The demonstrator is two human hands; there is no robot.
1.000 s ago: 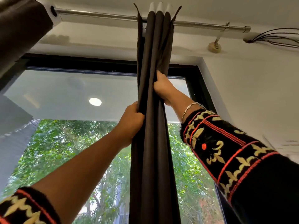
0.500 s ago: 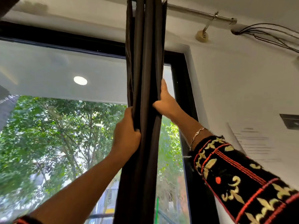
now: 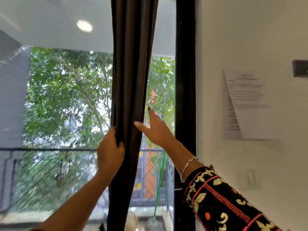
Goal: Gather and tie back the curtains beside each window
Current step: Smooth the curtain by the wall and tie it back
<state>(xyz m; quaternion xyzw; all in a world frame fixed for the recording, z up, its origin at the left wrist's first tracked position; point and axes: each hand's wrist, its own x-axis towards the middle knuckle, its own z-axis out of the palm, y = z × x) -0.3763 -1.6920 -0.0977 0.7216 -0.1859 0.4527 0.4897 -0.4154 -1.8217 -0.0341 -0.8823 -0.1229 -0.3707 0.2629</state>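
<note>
Grey, blurred walling [image 3: 11,97] is seen through the glass far to the left of the curtain [image 3: 131,64]. Nearer to the curtain on that side, green trees [image 3: 66,89] are shown, with a round light [image 3: 84,25] above them and a dark railing [image 3: 50,149] run across below.

The curtain's left edge is gripped by the left hand [image 3: 110,154], whose fingers are curled round an outer fold. The curtain itself, dark brown, is gathered into a narrow bundle of upright folds and is hung in front of the glass.

Just right of the curtain, the right hand [image 3: 156,130] is held wide with its fingers straight and pointed upward. Its thumb tip is laid against the curtain's right side, and nothing is grasped by it. A chain bracelet [image 3: 188,165] is worn at that wrist, above a black sleeve [image 3: 225,202] embroidered in cream and red.

A strip of glass is left between the curtain and the black window frame [image 3: 185,80] to its right. Farther right of the curtain, a white wall [image 3: 241,39] is seen, to which a printed paper sheet [image 3: 250,104] is fixed. A small dark plate [image 3: 300,68] is cut off at the far edge.
</note>
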